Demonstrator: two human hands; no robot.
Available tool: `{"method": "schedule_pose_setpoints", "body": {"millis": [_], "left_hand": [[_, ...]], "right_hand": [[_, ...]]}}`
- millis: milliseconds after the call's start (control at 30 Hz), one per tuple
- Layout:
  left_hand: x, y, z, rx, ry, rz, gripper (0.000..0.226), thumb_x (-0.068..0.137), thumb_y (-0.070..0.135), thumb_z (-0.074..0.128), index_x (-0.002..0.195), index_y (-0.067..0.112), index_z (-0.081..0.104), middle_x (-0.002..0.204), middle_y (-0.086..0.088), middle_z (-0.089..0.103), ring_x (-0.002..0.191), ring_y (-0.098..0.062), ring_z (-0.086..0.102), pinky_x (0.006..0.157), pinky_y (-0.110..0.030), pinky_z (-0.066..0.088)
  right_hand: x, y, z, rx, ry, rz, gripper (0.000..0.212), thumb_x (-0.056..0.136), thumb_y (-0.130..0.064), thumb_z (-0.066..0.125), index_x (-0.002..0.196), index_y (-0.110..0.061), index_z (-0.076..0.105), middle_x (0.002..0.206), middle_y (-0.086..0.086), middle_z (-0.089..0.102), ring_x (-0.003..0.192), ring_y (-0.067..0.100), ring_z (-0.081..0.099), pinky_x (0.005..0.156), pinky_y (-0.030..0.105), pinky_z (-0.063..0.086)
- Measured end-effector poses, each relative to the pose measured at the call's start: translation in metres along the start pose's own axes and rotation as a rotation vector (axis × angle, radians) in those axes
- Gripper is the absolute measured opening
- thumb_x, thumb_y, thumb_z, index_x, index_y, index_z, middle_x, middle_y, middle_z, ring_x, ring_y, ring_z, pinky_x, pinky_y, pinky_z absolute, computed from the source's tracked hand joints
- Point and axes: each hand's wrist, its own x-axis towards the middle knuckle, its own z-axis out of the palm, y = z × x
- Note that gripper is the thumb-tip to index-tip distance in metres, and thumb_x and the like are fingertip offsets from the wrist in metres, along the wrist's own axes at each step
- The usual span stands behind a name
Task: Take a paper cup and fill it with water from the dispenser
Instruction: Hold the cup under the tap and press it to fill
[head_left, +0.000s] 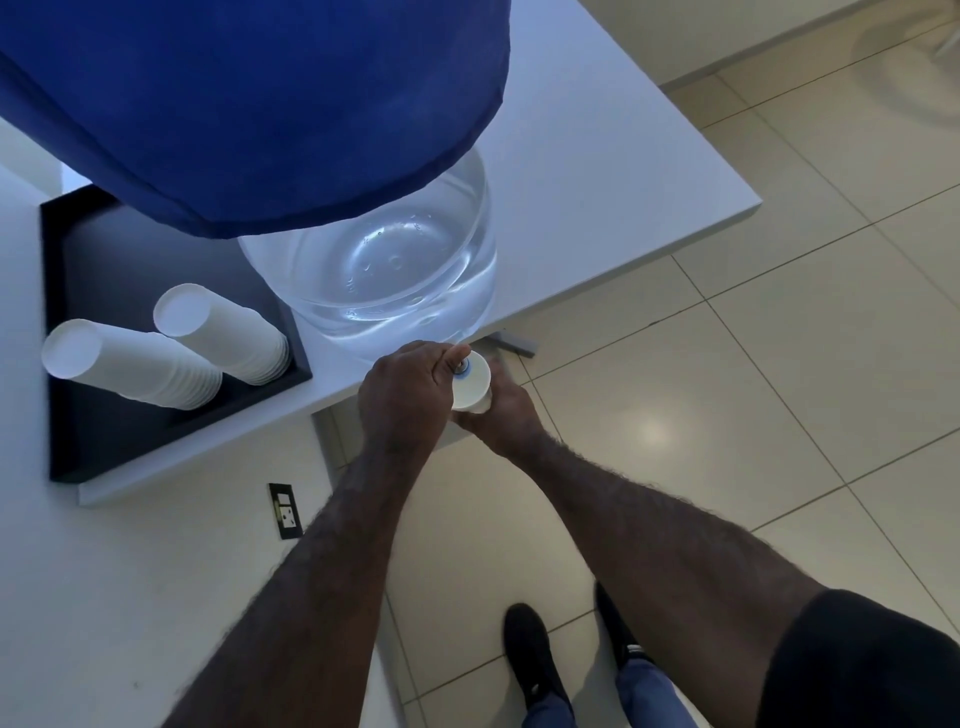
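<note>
A white paper cup (474, 389) is held just below the table's front edge, under a small blue-ringed tap (462, 368) of the water dispenser. My right hand (506, 413) grips the cup from beneath and the side. My left hand (408, 397) is closed at the tap, thumb on top of it. The dispenser is a clear water bottle (395, 270) under a blue cloth cover (249, 98). Whether water is flowing is hidden by my left hand.
Two stacks of upturned white paper cups (156, 358) lie in a black tray (130, 447) on the white table (597, 171), left of the bottle. Beige tiled floor (753, 364) spreads right. A wall socket (284, 512) sits below the table. My shoes (535, 660) are near the bottom.
</note>
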Motion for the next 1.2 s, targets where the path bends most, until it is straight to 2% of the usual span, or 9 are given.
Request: {"method": "schedule_pose_setpoints", "body": {"millis": [67,133,400,633,867,1200], "left_hand": [[0.001,0.0,0.0,-0.006,-0.004,-0.004,0.031,0.096,0.036,0.059,0.098,0.011,0.077,0.097,-0.006,0.079,0.084,-0.028,0.071,0.072,-0.035,0.054],[0.001,0.0,-0.001,-0.018,-0.01,-0.005,0.031,0.096,0.036,0.059,0.099,0.01,0.077,0.097,-0.006,0.079,0.085,-0.028,0.071,0.073,-0.034,0.054],[0.001,0.001,-0.001,-0.039,-0.031,-0.017,0.033,0.096,0.035,0.059,0.101,0.008,0.077,0.099,-0.008,0.078,0.087,-0.027,0.071,0.077,-0.04,0.057],[0.002,0.0,-0.002,-0.055,-0.054,-0.041,0.033,0.096,0.036,0.058,0.102,0.008,0.076,0.101,-0.008,0.078,0.089,-0.028,0.07,0.078,-0.043,0.057],[0.002,0.0,-0.002,-0.059,-0.056,-0.048,0.033,0.096,0.035,0.059,0.104,0.008,0.076,0.102,-0.008,0.078,0.091,-0.028,0.071,0.08,-0.043,0.057],[0.002,0.0,-0.003,-0.06,-0.058,-0.032,0.033,0.096,0.033,0.059,0.103,0.006,0.076,0.101,-0.01,0.078,0.09,-0.029,0.071,0.08,-0.044,0.058]], "right_hand": [[0.0,0.002,0.001,-0.002,0.004,0.012,0.067,0.072,-0.021,0.084,0.127,-0.02,0.046,0.113,0.001,0.063,0.097,0.017,0.059,0.077,0.031,0.054],[0.0,0.002,0.002,-0.01,0.009,0.008,0.067,0.072,-0.022,0.084,0.127,-0.019,0.046,0.114,0.003,0.063,0.099,0.018,0.06,0.08,0.035,0.055],[0.003,0.004,0.006,-0.013,0.02,0.007,0.068,0.071,-0.023,0.085,0.126,-0.019,0.046,0.115,0.002,0.062,0.1,0.016,0.059,0.082,0.033,0.055],[0.004,0.005,0.005,-0.008,0.023,0.012,0.07,0.071,-0.023,0.085,0.128,-0.019,0.045,0.115,0.002,0.062,0.098,0.013,0.057,0.077,0.021,0.046],[0.005,0.01,0.007,-0.021,0.02,0.018,0.071,0.07,-0.025,0.085,0.128,-0.022,0.044,0.115,0.0,0.063,0.1,0.014,0.059,0.082,0.03,0.054],[0.004,0.01,0.007,-0.023,0.028,0.03,0.069,0.068,-0.022,0.085,0.126,-0.021,0.047,0.111,-0.003,0.063,0.095,0.013,0.058,0.076,0.027,0.052]]}}
